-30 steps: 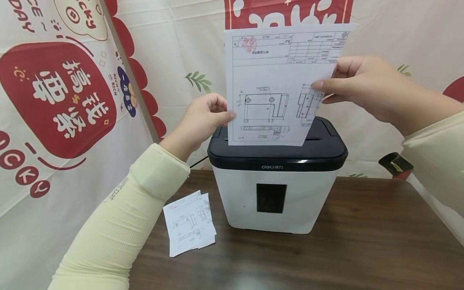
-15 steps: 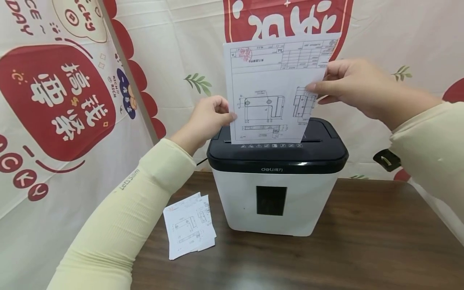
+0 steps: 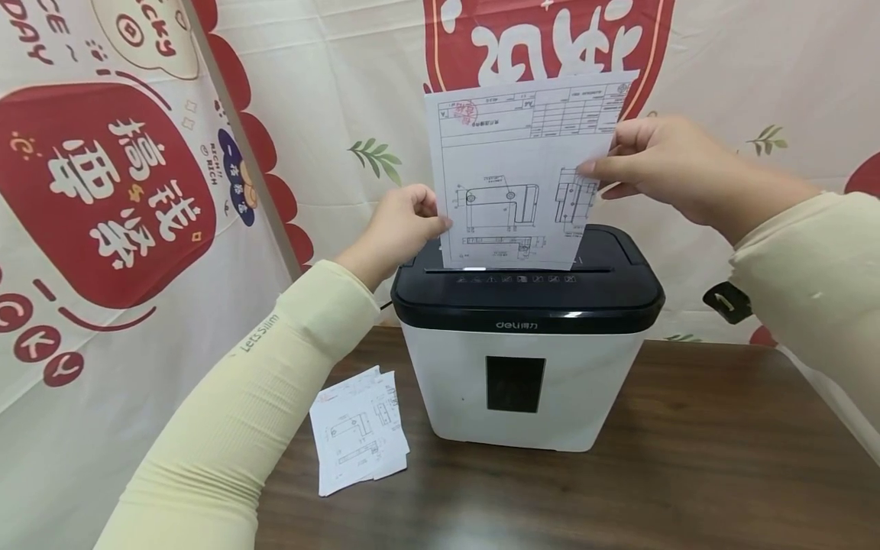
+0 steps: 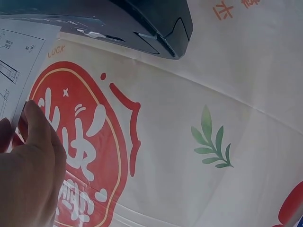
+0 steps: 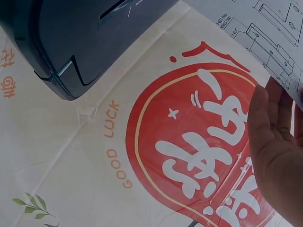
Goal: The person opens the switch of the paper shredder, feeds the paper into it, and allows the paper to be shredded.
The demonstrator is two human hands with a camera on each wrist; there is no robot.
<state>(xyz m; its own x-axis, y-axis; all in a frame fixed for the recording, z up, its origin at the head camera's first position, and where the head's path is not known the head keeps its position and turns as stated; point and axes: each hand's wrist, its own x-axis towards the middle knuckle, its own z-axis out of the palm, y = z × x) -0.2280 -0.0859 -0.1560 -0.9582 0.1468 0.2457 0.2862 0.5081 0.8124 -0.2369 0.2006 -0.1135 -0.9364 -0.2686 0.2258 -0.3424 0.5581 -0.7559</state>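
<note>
A sheet of paper (image 3: 509, 164) with a printed technical drawing stands upright over a black-topped white paper shredder (image 3: 447, 367). Its lower edge is at the shredder's slot (image 3: 598, 269); whether it has entered the slot I cannot tell. My left hand (image 3: 402, 229) pinches the sheet's left edge low down between thumb and fingers. The right edge is pinched higher up by my right hand (image 3: 667, 168), thumb in front and fingers behind. Both wrist views show each hand at a paper edge, with the dark shredder lid (image 4: 156, 28) above.
A small stack of printed sheets (image 3: 360, 431) lies on the brown wooden table (image 3: 516, 496), left of the shredder. A patterned cloth (image 3: 330, 99) hangs behind and to the left. A small dark object (image 3: 727, 303) shows near the right sleeve.
Both hands have brought the sheet down and back, from in front of the shredder lid to its slot. The right hand has shifted left. The head view has tilted slightly.
</note>
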